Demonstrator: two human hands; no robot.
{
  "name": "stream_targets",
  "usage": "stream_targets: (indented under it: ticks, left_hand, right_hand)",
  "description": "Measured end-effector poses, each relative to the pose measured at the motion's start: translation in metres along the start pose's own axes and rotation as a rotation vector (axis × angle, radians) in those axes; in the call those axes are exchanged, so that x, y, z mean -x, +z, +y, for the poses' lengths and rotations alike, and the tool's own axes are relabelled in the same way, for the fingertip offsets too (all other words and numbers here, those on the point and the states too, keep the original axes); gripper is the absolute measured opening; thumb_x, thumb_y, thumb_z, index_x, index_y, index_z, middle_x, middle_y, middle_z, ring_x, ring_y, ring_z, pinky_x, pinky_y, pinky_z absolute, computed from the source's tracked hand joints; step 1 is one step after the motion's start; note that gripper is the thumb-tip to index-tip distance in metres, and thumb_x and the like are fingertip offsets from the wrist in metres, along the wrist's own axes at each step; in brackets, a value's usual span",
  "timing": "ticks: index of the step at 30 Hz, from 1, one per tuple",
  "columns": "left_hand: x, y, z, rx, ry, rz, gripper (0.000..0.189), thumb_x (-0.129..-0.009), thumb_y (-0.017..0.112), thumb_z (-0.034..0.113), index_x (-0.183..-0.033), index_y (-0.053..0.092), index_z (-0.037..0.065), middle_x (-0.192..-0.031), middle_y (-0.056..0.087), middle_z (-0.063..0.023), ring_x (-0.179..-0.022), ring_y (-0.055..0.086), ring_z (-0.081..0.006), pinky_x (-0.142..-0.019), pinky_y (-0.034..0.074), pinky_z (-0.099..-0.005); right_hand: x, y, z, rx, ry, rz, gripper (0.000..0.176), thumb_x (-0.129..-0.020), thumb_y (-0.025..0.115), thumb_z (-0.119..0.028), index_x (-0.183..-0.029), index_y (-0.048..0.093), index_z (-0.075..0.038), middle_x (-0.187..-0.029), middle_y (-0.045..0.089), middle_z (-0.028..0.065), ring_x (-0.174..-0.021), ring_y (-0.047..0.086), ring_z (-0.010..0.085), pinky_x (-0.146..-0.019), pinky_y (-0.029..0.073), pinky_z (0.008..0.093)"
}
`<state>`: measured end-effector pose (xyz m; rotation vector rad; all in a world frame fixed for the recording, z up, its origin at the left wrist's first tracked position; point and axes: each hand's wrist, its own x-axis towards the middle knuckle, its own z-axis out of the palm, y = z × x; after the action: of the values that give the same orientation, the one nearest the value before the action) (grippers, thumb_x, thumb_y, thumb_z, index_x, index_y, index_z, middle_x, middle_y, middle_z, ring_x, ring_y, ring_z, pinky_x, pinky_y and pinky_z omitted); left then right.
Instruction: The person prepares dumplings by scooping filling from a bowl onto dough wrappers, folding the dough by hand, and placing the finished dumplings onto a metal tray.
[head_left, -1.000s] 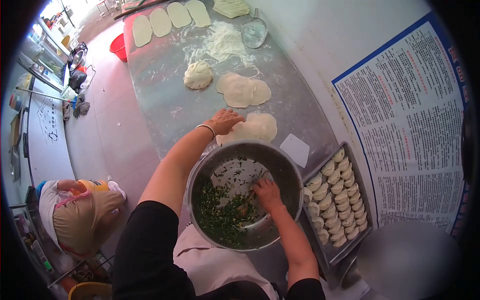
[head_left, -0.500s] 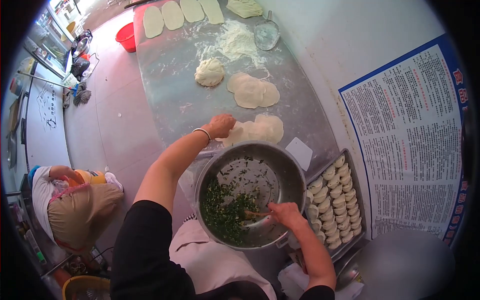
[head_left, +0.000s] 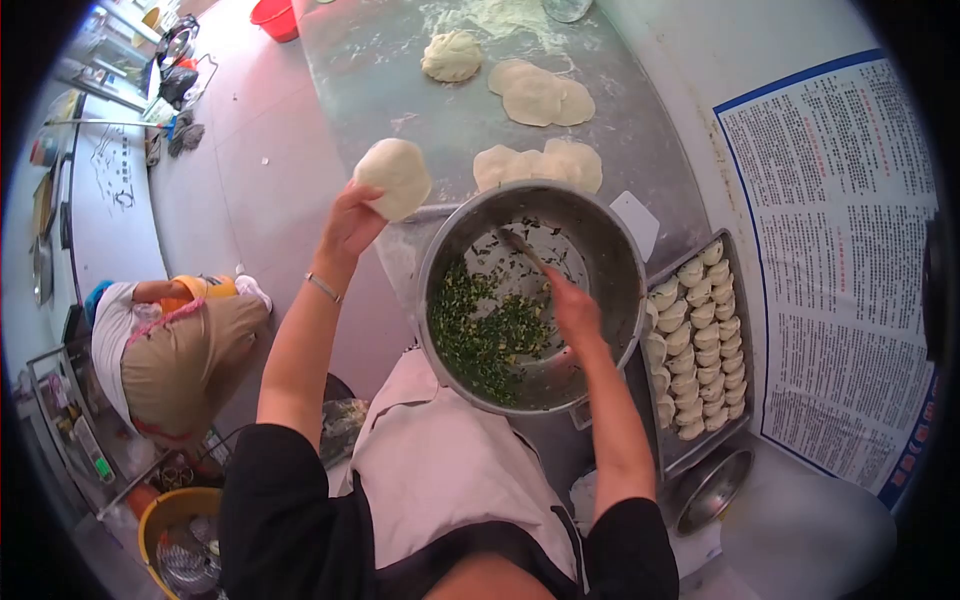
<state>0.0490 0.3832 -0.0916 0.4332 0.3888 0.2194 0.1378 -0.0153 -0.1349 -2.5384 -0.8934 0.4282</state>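
Observation:
My left hand (head_left: 354, 220) is closed on the lower edge of a round dough wrapper (head_left: 396, 178), raised to the left of the big metal pot. In my right hand (head_left: 576, 308) is the handle of a wooden spoon (head_left: 524, 248), its far end over the inside of the pot (head_left: 622, 290). Chopped green filling (head_left: 490, 335) lies heaped on the pot's left and lower side, with scattered bits across the bottom. Just beyond the rim, more dough wrappers (head_left: 570, 163) overlap on the metal table.
A second wrapper stack (head_left: 540, 95), a dough ball (head_left: 452, 57) and flour (head_left: 505, 14) are farther up the table (head_left: 370, 110). At right stand a tray of folded dumplings (head_left: 705, 335), a white scraper (head_left: 636, 226) and a metal bowl (head_left: 714, 490). Another person (head_left: 185, 350) bends at left.
My left hand has lifted a wrapper off the near stack and moved left with it. My right hand has swung the spoon toward the pot's far side. The view has shifted.

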Motion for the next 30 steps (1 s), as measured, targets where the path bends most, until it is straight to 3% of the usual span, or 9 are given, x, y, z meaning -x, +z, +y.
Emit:
stream_targets:
  ticks: [4, 7, 10, 13, 16, 19, 22, 25, 30]
  left_hand:
    - [0.090, -0.002, 0.008, 0.315, 0.041, 0.054, 0.048, -0.093, 0.055, 0.005, -0.140, 0.046, 0.000, -0.137, 0.056, -0.0166, -0.130, 0.053, -0.0342, -0.114, 0.040, -0.0519]
    - [0.138, -0.027, -0.014, 0.048, 0.130, 0.288, 0.047, -0.095, 0.056, 0.010, -0.140, 0.046, 0.000, -0.137, 0.056, -0.0147, -0.130, 0.052, -0.0331, -0.113, 0.041, -0.0510]
    - [0.181, -0.034, -0.046, 0.076, 0.139, 0.386, 0.046, -0.094, 0.055, 0.007, -0.139, 0.048, 0.000, -0.137, 0.056, -0.0155, -0.130, 0.053, -0.0327, -0.113, 0.041, -0.0508]
    - [0.216, -0.050, -0.083, 0.119, 0.126, 0.262, 0.047, -0.093, 0.056, 0.004, -0.139, 0.047, -0.001, -0.137, 0.057, -0.0170, -0.129, 0.054, -0.0330, -0.113, 0.041, -0.0513]
    - [0.237, -0.041, -0.114, 0.085, 0.159, 0.226, 0.048, -0.091, 0.055, 0.002, -0.139, 0.047, -0.001, -0.137, 0.057, -0.0176, -0.129, 0.054, -0.0333, -0.114, 0.040, -0.0517]
    - [0.247, -0.029, -0.130, 0.244, 0.076, 0.361, 0.045, -0.095, 0.056, 0.006, -0.139, 0.047, -0.001, -0.137, 0.057, -0.0172, -0.129, 0.054, -0.0331, -0.114, 0.040, -0.0520]
    - [0.248, -0.022, -0.141, 0.224, 0.136, 0.348, 0.041, -0.101, 0.054, 0.016, -0.138, 0.047, 0.000, -0.137, 0.057, -0.0163, -0.128, 0.055, -0.0321, -0.113, 0.042, -0.0522]
    - [0.239, -0.017, -0.143, 0.136, 0.204, 0.367, 0.042, -0.105, 0.050, 0.028, -0.138, 0.047, 0.001, -0.136, 0.058, -0.0150, -0.127, 0.056, -0.0319, -0.111, 0.044, -0.0520]
    - [0.210, 0.005, -0.149, -0.021, 0.340, 0.464, 0.044, -0.107, 0.046, 0.033, -0.137, 0.045, 0.002, -0.131, 0.059, -0.0147, -0.121, 0.060, -0.0314, -0.104, 0.050, -0.0508]
  right_hand:
    - [0.028, 0.021, -0.017, -0.025, -0.250, -0.195, 0.055, -0.090, 0.048, -0.004, -0.138, 0.057, -0.030, -0.086, 0.068, 0.0150, -0.081, 0.068, 0.0382, -0.068, 0.054, 0.0497]
    - [0.060, -0.024, -0.015, 0.152, -0.256, -0.428, 0.057, -0.090, 0.048, -0.005, -0.139, 0.055, -0.031, -0.084, 0.068, 0.0147, -0.080, 0.068, 0.0371, -0.067, 0.055, 0.0481]
    - [0.068, -0.042, 0.018, 0.113, -0.192, -0.141, 0.058, -0.089, 0.050, -0.005, -0.142, 0.053, -0.030, -0.083, 0.067, 0.0146, -0.079, 0.069, 0.0357, -0.067, 0.055, 0.0473]
    - [0.081, -0.053, 0.026, 0.373, -0.048, -0.187, 0.058, -0.089, 0.051, -0.006, -0.144, 0.050, -0.025, -0.088, 0.070, 0.0149, -0.079, 0.070, 0.0350, -0.068, 0.056, 0.0477]
    - [0.101, -0.043, -0.010, 0.361, -0.075, -0.457, 0.051, -0.091, 0.051, -0.007, -0.141, 0.053, -0.018, -0.091, 0.071, 0.0186, -0.078, 0.070, 0.0378, -0.068, 0.056, 0.0484]
    - [0.107, 0.029, 0.012, -0.097, -0.407, -0.262, 0.044, -0.096, 0.052, -0.012, -0.140, 0.057, -0.017, -0.086, 0.072, 0.0191, -0.069, 0.070, 0.0321, -0.063, 0.057, 0.0449]
    - [0.092, 0.043, -0.003, -0.651, 0.038, -0.555, 0.038, -0.101, 0.054, -0.018, -0.138, 0.060, -0.016, -0.074, 0.067, 0.0098, -0.057, 0.062, 0.0160, -0.052, 0.051, 0.0328]
    - [0.083, 0.013, -0.020, -0.823, 0.277, -0.774, 0.038, -0.102, 0.055, -0.022, -0.139, 0.060, -0.013, -0.068, 0.058, -0.0013, -0.053, 0.047, 0.0042, -0.047, 0.039, 0.0223]
    - [0.088, -0.020, -0.036, -1.014, 0.242, -0.679, 0.038, -0.103, 0.052, -0.018, -0.139, 0.059, -0.009, -0.065, 0.052, -0.0051, -0.052, 0.041, 0.0021, -0.046, 0.031, 0.0193]
